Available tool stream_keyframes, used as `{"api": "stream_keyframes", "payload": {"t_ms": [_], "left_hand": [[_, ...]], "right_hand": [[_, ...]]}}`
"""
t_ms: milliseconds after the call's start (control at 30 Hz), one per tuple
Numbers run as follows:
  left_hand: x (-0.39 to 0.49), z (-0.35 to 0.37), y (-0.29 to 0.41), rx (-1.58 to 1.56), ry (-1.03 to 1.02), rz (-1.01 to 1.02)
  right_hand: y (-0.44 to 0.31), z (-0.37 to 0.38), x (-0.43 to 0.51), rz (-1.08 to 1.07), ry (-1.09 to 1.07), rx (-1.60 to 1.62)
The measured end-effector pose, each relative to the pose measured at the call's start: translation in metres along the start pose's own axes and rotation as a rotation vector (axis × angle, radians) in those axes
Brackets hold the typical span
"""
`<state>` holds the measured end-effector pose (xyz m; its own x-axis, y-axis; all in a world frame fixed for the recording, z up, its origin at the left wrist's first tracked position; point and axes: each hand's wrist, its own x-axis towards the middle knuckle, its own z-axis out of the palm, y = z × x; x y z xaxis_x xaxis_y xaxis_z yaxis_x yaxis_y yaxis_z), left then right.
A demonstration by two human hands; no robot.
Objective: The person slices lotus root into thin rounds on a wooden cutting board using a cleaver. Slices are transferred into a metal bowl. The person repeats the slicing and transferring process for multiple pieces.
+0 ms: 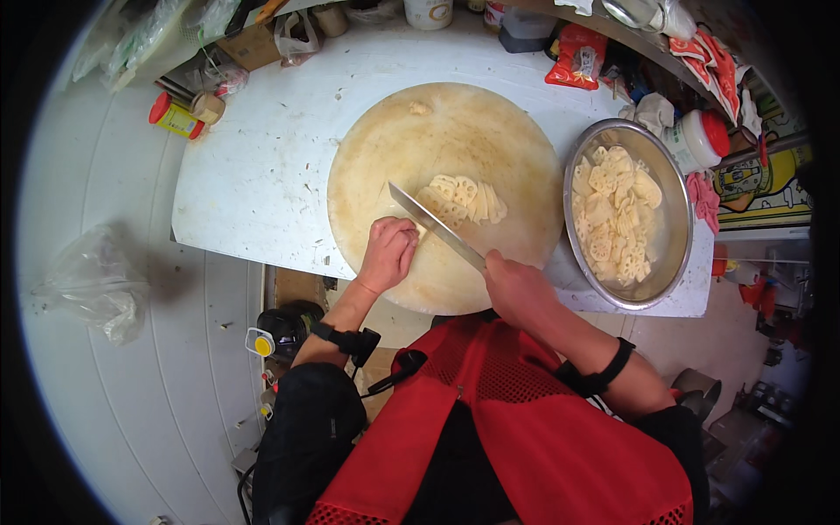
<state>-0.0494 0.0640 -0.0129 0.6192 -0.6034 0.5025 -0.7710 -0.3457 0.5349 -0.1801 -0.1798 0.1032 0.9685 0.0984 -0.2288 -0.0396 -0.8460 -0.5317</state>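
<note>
My right hand [520,289] grips the handle of a cleaver [436,226], its blade pointing up and to the left over a round chopping board [380,144]. Curled fingers of my left hand [388,252] hold a pale piece of lotus root [420,231] down on the board, just left of the blade; most of that piece is hidden. On the blade's other side lies a fanned pile of lotus root slices [469,197]. A small pale scrap [420,108] rests near the board's far edge.
At the right stands an oval metal basin [688,216] with many lotus root slices [617,210] in it. A red packet [577,58], a red-lidded jar [697,141] and a white tub [428,12] line the white table [262,151]. A yellow-labelled jar [176,117] lies at the left.
</note>
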Motion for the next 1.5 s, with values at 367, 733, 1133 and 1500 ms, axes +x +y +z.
{"api": "stream_keyframes", "payload": {"t_ms": [367,733,1133,1500], "left_hand": [[-0.001,0.003,-0.005,-0.022,0.015,0.023],[-0.007,0.006,-0.007,-0.008,0.032,0.012],[-0.004,0.002,-0.004,-0.006,0.036,0.015],[-0.011,0.003,-0.006,0.026,0.027,0.015]], "right_hand": [[-0.007,-0.014,-0.007,0.009,-0.114,-0.043],[-0.009,-0.021,-0.004,0.032,-0.102,-0.043],[-0.001,0.011,0.015,-0.020,-0.110,-0.046],[-0.012,-0.025,-0.008,0.020,-0.142,-0.081]]}}
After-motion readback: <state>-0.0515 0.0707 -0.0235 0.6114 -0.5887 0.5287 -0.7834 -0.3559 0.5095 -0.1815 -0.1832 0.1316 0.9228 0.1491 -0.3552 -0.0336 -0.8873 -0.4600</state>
